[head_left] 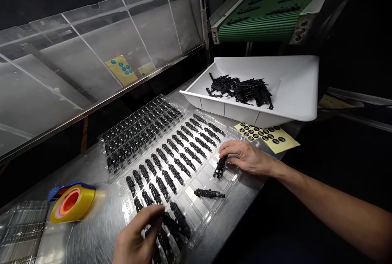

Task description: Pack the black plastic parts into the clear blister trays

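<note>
A clear blister tray [191, 202] lies on the steel table, with rows of narrow black plastic parts [183, 166] in its pockets. Over the tray's right side, my right hand [245, 157] pinches one black plastic part [219, 168] between thumb and fingers, tilted downward. My left hand [137, 235] is at the near end, its thumb and forefinger closed around a dark part [171, 222] above other parts; its fingers partly hide them. A loose black part [210, 193] lies crosswise over pockets between the hands.
Behind stands a filled clear tray [141, 129]. A white bin [294, 92] holds a heap of black parts, below a green conveyor [260, 27] carrying more. A yellow sticker sheet [283, 145] lies by the bin. Yellow tape [85, 204] and stacked clear trays [21, 231] are at left.
</note>
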Demonstrator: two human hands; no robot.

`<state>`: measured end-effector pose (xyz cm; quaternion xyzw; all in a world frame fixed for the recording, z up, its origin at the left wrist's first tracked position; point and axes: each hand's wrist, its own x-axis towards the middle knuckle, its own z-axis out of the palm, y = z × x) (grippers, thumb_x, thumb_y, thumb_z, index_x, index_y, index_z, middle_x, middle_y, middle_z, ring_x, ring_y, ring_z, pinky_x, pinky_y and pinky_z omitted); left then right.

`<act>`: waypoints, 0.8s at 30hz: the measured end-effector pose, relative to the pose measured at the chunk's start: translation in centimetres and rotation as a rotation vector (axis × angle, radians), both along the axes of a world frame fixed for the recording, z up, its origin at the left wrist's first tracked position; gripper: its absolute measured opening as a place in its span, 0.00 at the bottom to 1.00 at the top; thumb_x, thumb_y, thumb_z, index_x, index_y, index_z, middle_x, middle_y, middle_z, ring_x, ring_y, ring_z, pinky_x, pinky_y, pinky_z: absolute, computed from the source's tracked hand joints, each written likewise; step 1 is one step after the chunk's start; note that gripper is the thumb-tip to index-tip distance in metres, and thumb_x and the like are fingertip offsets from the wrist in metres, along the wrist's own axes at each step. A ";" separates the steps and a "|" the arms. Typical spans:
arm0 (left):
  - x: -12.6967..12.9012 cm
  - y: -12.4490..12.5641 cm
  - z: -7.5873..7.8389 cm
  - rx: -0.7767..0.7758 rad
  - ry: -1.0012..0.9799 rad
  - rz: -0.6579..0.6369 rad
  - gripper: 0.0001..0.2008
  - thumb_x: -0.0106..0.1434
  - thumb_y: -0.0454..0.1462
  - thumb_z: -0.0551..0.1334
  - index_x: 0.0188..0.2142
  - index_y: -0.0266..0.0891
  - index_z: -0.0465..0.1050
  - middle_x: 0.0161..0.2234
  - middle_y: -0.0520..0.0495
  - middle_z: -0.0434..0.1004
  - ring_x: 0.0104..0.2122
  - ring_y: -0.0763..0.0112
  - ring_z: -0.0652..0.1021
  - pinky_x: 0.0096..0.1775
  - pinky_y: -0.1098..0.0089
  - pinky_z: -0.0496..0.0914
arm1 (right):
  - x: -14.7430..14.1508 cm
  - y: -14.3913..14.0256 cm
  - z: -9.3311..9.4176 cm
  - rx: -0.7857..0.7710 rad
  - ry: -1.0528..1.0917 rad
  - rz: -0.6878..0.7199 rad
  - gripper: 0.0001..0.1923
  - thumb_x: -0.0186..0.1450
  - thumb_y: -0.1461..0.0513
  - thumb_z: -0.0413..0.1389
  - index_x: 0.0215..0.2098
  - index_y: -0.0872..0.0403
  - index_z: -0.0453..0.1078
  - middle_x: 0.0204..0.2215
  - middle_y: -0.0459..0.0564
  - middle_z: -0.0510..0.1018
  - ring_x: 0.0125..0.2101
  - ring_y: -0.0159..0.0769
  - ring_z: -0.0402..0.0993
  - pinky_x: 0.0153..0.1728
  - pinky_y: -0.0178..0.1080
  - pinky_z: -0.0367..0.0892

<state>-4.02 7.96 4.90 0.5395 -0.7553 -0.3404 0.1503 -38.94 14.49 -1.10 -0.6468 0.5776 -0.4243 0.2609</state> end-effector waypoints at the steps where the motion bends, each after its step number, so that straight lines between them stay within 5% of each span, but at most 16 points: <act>1: -0.9 -0.7 -0.1 0.038 0.015 -0.006 0.11 0.55 0.44 0.62 0.36 0.48 0.79 0.39 0.51 0.81 0.41 0.63 0.79 0.46 0.64 0.73 | 0.0 0.0 0.1 -0.014 -0.015 0.003 0.12 0.60 0.71 0.54 0.36 0.54 0.76 0.40 0.49 0.78 0.44 0.37 0.73 0.49 0.43 0.69; 6: -4.7 -2.7 -1.2 0.241 0.031 -0.061 0.13 0.56 0.39 0.59 0.39 0.44 0.78 0.42 0.48 0.80 0.43 0.63 0.78 0.50 0.59 0.71 | 0.1 -0.1 0.4 -0.039 -0.074 -0.014 0.10 0.60 0.70 0.55 0.36 0.54 0.76 0.40 0.49 0.78 0.43 0.35 0.73 0.47 0.41 0.69; 15: -4.3 -3.8 -0.5 0.402 0.141 0.080 0.20 0.50 0.43 0.65 0.43 0.38 0.73 0.44 0.43 0.78 0.44 0.62 0.77 0.49 0.60 0.71 | 0.2 0.0 0.4 -0.016 -0.148 0.024 0.09 0.60 0.69 0.55 0.36 0.55 0.76 0.39 0.50 0.78 0.43 0.36 0.74 0.46 0.41 0.71; 19: -5.1 -2.3 -3.1 0.278 0.066 0.049 0.19 0.53 0.42 0.61 0.45 0.39 0.73 0.43 0.44 0.77 0.44 0.64 0.76 0.49 0.59 0.71 | 0.4 0.0 0.3 -0.037 -0.164 0.029 0.10 0.60 0.70 0.55 0.36 0.54 0.76 0.39 0.50 0.78 0.42 0.36 0.74 0.46 0.41 0.71; 24: -5.4 -0.1 -5.0 -0.054 -0.046 0.036 0.13 0.55 0.39 0.59 0.38 0.40 0.76 0.42 0.42 0.75 0.45 0.56 0.71 0.50 0.51 0.64 | 0.5 -0.2 0.7 -0.061 -0.186 0.015 0.07 0.61 0.67 0.57 0.36 0.54 0.76 0.40 0.50 0.77 0.43 0.36 0.73 0.46 0.41 0.71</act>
